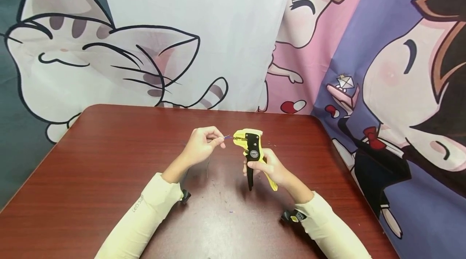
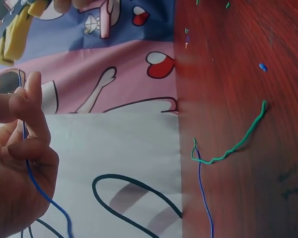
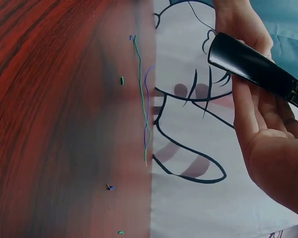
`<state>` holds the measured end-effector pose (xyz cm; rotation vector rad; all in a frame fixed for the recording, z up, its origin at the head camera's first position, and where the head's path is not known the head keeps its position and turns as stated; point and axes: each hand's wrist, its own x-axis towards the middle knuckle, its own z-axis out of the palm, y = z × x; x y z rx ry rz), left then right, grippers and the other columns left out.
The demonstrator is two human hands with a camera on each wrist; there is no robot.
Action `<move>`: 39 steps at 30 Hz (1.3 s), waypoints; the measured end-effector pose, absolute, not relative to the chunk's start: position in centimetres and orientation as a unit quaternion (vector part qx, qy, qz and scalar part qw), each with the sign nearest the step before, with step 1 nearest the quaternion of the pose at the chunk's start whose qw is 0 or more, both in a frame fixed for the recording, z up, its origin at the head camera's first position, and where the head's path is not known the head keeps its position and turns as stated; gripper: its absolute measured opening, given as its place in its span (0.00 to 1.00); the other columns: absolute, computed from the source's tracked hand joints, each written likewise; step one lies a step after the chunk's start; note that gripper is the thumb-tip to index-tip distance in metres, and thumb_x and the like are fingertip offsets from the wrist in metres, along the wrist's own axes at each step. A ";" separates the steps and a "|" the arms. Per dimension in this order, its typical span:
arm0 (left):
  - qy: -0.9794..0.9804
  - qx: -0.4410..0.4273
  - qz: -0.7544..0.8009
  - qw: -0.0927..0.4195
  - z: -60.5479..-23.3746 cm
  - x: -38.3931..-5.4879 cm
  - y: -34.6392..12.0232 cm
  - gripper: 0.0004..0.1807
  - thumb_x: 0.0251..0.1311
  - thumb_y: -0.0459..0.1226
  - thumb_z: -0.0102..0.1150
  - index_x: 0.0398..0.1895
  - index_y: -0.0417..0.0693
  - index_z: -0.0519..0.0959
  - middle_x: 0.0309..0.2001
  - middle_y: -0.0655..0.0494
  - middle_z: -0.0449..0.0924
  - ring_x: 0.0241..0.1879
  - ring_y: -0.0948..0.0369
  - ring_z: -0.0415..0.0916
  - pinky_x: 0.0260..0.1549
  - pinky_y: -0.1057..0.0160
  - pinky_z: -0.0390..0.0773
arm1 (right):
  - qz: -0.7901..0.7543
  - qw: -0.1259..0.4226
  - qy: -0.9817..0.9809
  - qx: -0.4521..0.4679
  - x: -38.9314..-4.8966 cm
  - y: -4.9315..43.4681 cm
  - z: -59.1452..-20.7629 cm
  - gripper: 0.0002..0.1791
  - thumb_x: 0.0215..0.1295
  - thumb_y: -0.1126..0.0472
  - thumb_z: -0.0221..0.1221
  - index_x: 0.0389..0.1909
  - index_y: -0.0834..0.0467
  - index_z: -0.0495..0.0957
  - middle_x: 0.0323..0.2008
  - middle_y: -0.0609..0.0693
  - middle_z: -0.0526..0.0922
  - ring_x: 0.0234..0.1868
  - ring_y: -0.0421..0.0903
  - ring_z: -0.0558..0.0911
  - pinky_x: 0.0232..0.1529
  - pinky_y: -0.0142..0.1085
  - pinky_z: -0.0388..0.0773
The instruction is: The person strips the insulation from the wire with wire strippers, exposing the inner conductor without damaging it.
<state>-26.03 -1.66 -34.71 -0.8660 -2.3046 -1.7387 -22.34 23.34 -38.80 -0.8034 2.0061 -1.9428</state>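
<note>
Between the fingertips of my left hand (image 1: 203,143) is a thin blue wire (image 1: 227,136), its tip pointing at the stripper's mouth with a small gap between. In the left wrist view, the blue wire (image 2: 52,201) runs down past the palm and hangs below the left hand (image 2: 27,158). My right hand (image 1: 271,166) grips a yellow and black wire stripper (image 1: 253,145) by its handles, held upright above the table. Its nose faces left. The right wrist view shows the black handle (image 3: 253,62) across the fingers of the right hand (image 3: 278,153).
A reddish-brown table (image 1: 109,162) lies below, backed by a cartoon-printed cloth (image 1: 236,28). On the table, a green wire (image 2: 233,150) touches another blue wire (image 2: 203,193). Small insulation scraps, such as a blue bit (image 2: 262,67) and a green bit (image 3: 122,80), are scattered about.
</note>
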 end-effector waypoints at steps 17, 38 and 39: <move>-0.756 -0.301 -0.580 0.048 -33.8 -25.5 -1.2 0.04 0.61 0.21 0.59 0.29 0.33 0.79 0.24 0.40 0.84 0.17 0.72 0.70 0.17 0.70 0.58 | -0.658 0.108 0.691 -0.277 -22.6 23.5 -39.0 0.13 0.64 0.70 0.53 0.46 0.75 0.71 0.30 0.60 0.84 0.30 0.55 0.87 0.27 0.48 0.83; -0.729 -0.322 -0.604 0.009 -37.2 -27.2 -1.0 0.03 0.65 0.30 0.60 0.34 0.38 0.81 0.24 0.52 0.84 0.21 0.61 0.78 0.19 0.68 0.64 | -0.620 0.116 0.699 -0.336 -22.6 23.8 -38.9 0.14 0.61 0.72 0.55 0.46 0.75 0.71 0.29 0.69 0.79 0.30 0.48 0.83 0.36 0.38 0.81; -0.724 -0.324 -0.609 0.006 -37.2 -27.2 -1.0 0.03 0.66 0.30 0.60 0.34 0.38 0.81 0.24 0.52 0.84 0.20 0.59 0.77 0.19 0.68 0.63 | -0.624 0.119 0.695 -0.336 -22.6 23.9 -38.9 0.15 0.61 0.72 0.55 0.47 0.76 0.71 0.29 0.69 0.79 0.30 0.48 0.83 0.36 0.38 0.81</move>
